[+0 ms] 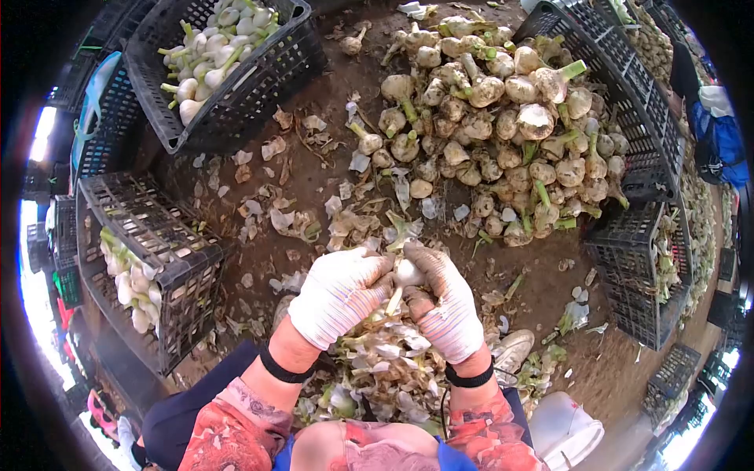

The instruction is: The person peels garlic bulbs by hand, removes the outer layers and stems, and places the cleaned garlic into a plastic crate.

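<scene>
Peelings (385, 369) underneath, white bulb (408, 272) between left hand (339, 294) and right hand (446, 302).

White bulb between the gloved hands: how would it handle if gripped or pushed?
Probably firm and stiff: the bulb holds its round shape between the left hand and right hand. It likely rolls if pushed, being rounded like those in the pile. Its smooth white skin may slip.

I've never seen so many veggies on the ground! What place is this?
Probably a farm sorting yard. A heap of muddy green-stemmed bulbs lies on bare dirt, black plastic lattice crates hold peeled white bulbs, and the gloved left hand and right hand grip one small white bulb.
</scene>
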`<action>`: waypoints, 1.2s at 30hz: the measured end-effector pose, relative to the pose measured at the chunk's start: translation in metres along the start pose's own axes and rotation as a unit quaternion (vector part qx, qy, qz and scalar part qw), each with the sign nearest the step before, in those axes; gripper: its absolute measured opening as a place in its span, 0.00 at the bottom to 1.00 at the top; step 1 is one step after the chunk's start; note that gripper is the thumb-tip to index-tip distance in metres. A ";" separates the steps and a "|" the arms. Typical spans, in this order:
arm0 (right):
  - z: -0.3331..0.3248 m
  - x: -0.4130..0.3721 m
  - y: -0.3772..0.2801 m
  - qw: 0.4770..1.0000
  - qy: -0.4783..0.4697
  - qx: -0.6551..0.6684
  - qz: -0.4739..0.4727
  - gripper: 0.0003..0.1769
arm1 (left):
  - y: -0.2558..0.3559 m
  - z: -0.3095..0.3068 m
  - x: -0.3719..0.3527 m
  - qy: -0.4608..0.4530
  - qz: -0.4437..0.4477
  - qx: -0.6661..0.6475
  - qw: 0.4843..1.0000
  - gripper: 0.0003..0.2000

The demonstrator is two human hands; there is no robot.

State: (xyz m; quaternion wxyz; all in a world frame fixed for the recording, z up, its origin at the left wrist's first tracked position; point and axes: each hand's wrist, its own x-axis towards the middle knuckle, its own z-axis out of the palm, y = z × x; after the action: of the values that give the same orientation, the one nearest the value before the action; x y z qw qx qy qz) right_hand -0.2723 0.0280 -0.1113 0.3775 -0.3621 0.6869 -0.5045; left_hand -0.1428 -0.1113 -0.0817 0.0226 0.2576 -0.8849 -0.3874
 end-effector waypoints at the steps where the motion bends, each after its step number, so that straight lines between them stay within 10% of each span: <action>1: 0.001 -0.002 0.003 1.000 -0.002 0.021 0.008 0.26 | 0.000 0.002 0.000 0.029 0.016 0.009 0.999 0.09; 6: 0.009 -0.007 0.002 0.963 0.009 0.233 0.139 0.27 | -0.008 0.012 0.001 0.091 0.040 0.044 0.994 0.06; 8: 0.008 -0.006 -0.005 0.900 0.016 0.373 0.223 0.27 | 0.000 0.014 -0.001 0.081 -0.234 -0.354 0.902 0.05; 11: 0.005 -0.006 -0.007 0.890 0.016 0.392 0.231 0.27 | -0.002 0.012 -0.004 0.126 -0.259 -0.478 0.830 0.07; 13: 0.007 -0.006 -0.002 0.950 0.031 0.254 0.176 0.27 | -0.002 0.018 -0.004 0.137 -0.228 -0.469 0.842 0.07; 15: 0.001 -0.003 0.010 0.989 0.014 0.127 0.071 0.27 | -0.010 0.017 -0.002 0.092 0.046 -0.153 0.983 0.11; 16: -0.002 -0.003 0.014 0.999 -0.004 -0.004 -0.036 0.27 | -0.008 0.014 -0.002 0.067 0.023 -0.137 0.988 0.12; 20: -0.005 -0.008 0.014 0.994 -0.028 0.101 0.015 0.29 | -0.008 0.019 -0.003 0.077 0.045 -0.099 0.991 0.07; 22: -0.002 -0.012 0.012 0.958 -0.024 0.259 0.118 0.28 | -0.003 0.023 -0.007 0.084 -0.234 -0.448 0.859 0.04; 26: 0.003 -0.012 0.005 0.888 0.006 0.418 0.192 0.32 | -0.010 0.039 -0.011 0.172 -0.272 -0.614 0.721 0.03; 33: 0.018 -0.007 0.023 0.968 -0.011 0.169 0.188 0.40 | -0.007 0.039 -0.009 0.121 -0.246 -0.467 0.841 0.04; 36: 0.016 -0.011 0.010 0.802 -0.021 0.529 0.275 0.39 | -0.026 0.032 -0.004 0.233 -0.296 -0.458 0.805 0.07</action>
State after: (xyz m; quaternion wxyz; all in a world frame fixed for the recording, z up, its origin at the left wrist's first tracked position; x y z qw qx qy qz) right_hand -0.2541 0.0332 -0.1230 0.6476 0.0876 0.3756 -0.6572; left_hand -0.1360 -0.1028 -0.1210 0.2282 0.5492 -0.4536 -0.6637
